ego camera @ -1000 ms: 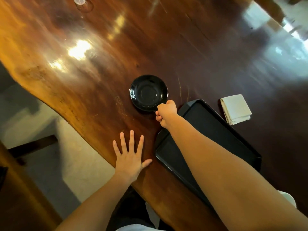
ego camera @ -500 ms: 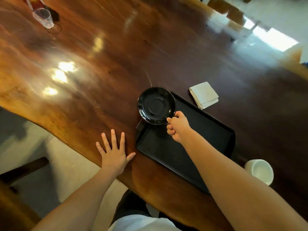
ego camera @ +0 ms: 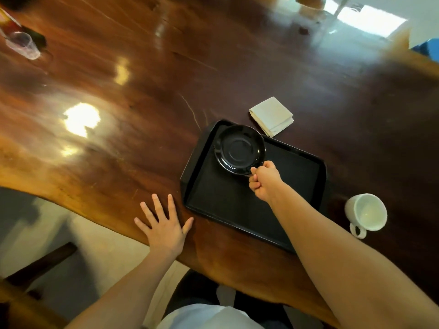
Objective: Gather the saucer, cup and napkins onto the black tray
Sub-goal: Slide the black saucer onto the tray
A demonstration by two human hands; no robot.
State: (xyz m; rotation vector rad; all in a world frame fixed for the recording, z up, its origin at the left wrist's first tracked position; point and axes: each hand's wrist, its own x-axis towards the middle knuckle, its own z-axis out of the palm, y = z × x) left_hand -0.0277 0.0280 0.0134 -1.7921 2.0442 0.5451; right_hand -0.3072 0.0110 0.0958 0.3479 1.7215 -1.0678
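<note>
Right hand pinches the black saucer's rim at its five o'clock, saucer over the tray's far-left corner, napkins just off the tray at one o'clock, white cup at four o'clock, left hand spread flat, empty, on the surface.

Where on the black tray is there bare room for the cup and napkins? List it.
Black tray: bare across its middle and near half, around the right hand. Crowded only at the far left corner, under the saucer. Cup and napkins lie outside it.
</note>
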